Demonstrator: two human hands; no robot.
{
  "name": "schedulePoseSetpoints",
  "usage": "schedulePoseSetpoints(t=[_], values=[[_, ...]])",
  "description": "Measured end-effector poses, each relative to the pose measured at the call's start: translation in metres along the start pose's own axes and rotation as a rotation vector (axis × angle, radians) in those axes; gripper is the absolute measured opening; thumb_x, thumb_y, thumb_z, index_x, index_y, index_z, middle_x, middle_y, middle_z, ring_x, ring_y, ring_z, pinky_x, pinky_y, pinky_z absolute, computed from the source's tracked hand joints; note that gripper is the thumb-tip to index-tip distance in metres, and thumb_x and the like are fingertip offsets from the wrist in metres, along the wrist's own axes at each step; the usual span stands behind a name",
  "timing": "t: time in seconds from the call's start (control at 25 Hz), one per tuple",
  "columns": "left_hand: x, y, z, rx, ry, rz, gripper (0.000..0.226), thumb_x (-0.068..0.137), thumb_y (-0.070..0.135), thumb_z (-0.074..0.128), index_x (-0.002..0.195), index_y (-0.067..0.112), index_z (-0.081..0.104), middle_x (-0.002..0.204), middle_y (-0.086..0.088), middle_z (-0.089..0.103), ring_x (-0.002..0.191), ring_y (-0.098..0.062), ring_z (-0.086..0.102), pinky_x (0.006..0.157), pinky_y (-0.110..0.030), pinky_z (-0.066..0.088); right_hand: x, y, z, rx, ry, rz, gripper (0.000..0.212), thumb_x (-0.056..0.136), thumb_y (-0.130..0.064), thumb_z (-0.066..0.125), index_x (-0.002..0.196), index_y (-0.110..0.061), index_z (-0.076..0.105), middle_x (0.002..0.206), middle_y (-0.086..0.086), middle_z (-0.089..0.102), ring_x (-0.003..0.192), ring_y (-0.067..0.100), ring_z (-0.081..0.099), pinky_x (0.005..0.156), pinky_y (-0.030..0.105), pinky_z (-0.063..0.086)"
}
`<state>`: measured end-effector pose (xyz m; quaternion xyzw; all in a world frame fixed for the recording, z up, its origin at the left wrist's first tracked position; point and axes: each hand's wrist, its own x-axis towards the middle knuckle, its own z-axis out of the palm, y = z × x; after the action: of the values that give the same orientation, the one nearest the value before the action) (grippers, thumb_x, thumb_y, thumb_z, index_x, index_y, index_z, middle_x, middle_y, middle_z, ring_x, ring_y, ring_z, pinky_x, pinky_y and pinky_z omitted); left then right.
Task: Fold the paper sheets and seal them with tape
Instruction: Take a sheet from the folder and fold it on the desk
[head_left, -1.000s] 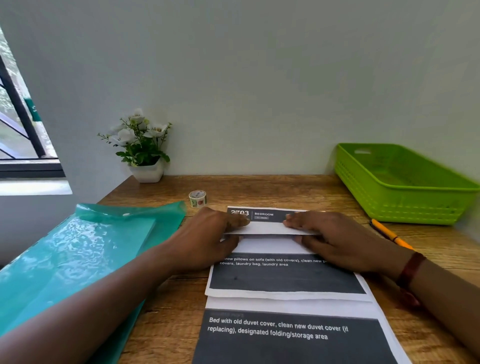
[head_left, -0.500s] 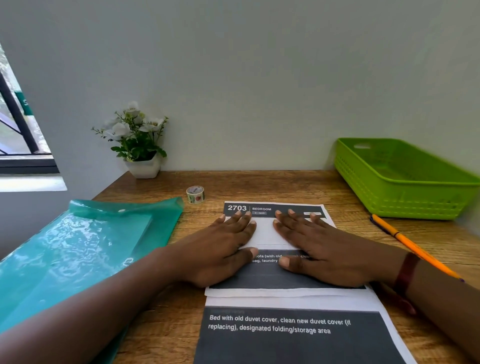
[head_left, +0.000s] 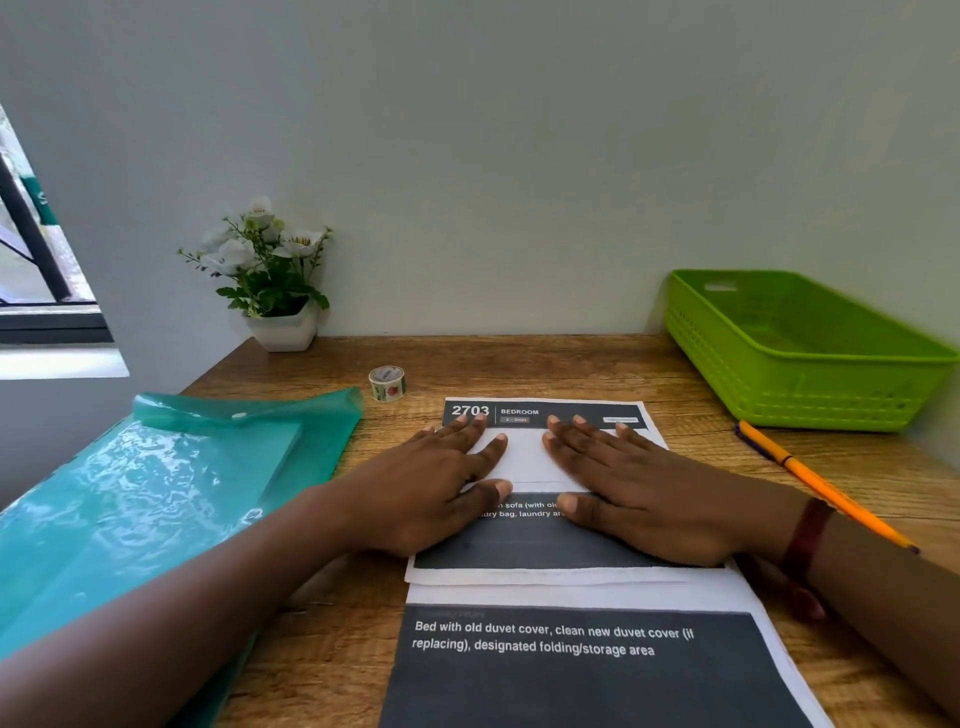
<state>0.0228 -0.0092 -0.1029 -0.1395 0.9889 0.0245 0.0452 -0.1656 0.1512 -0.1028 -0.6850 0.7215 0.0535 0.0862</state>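
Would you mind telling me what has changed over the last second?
Both hands let go of the raised fold they were pinching on the top sheet. The left hand and right hand now lie flat on it, fingers straight, pressing it down. The tape roll, teal folder, basket, pen and lower sheet stayed put.

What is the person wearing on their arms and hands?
No sleeves show on either arm. The right hand has a dark red band round its wrist. The left hand wears nothing. No gloves or rings show on either.
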Motion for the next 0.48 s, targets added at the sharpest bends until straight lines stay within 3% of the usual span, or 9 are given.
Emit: schedulePoseSetpoints(t=[0.2, 0.36, 0.48], values=[[-0.004, -0.011, -0.005, 0.004, 0.063, 0.004, 0.072, 0.092, 0.065, 0.022, 0.153, 0.027, 0.016, 0.161, 0.001, 0.010, 0.147, -0.012, 0.012, 0.115, -0.025, 0.009, -0.004, 0.023, -0.006, 0.022, -0.011, 0.042, 0.084, 0.079, -0.072, 0.002, 0.150, -0.030, -0.014, 0.157, -0.009, -0.023, 0.142, 0.001, -0.024, 0.118, 0.027, -0.011], [-0.003, -0.023, -0.010, -0.053, 0.162, 0.018, 0.077, 0.083, 0.074, 0.032, 0.145, 0.029, 0.040, 0.150, 0.007, 0.039, 0.134, -0.008, 0.037, 0.111, -0.031, 0.032, -0.003, 0.030, -0.008, 0.044, 0.109, 0.003, 0.080, 0.085, -0.064, 0.018, 0.154, -0.024, 0.010, 0.162, -0.005, 0.001, 0.147, 0.004, 0.001, 0.117, 0.019, 0.003], [-0.002, -0.026, -0.008, -0.140, 0.246, 0.006, 0.075, 0.078, 0.076, 0.045, 0.138, 0.031, 0.049, 0.134, 0.011, 0.052, 0.121, -0.005, 0.046, 0.104, -0.029, 0.038, -0.001, 0.032, -0.006, 0.089, 0.224, -0.037, 0.073, 0.086, -0.065, 0.026, 0.149, -0.028, 0.029, 0.157, -0.009, 0.022, 0.142, 0.004, 0.020, 0.114, 0.018, 0.016]])
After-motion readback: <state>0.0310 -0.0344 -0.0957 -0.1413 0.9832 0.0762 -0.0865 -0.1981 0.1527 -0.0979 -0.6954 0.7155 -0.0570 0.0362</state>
